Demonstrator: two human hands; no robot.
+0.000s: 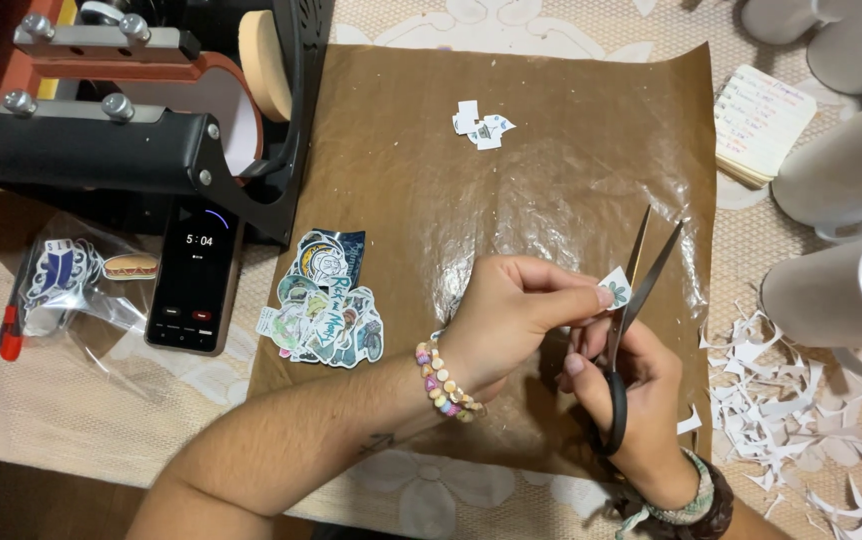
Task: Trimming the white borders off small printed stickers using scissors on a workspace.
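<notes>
My left hand (511, 320) pinches a small printed paper sticker (615, 287) between thumb and fingers. It wears a beaded bracelet at the wrist. My right hand (636, 400) grips black-handled scissors (641, 275), whose blades stand apart and point up and away, right beside the sticker. Both hands hover over a brown glossy sheet (511, 150) spread on the table. A pile of cut-out stickers (326, 300) lies at the sheet's left edge, and a few small cut pieces (481, 125) sit near its far end.
A black and red heat press (121, 110) stands at far left. A dark phone (194, 275) showing a timer lies below it, beside a clear bag of stickers (71, 275). White paper scraps (801, 400) litter the right side. White mugs (841, 290) and a notepad (761, 120) sit at right.
</notes>
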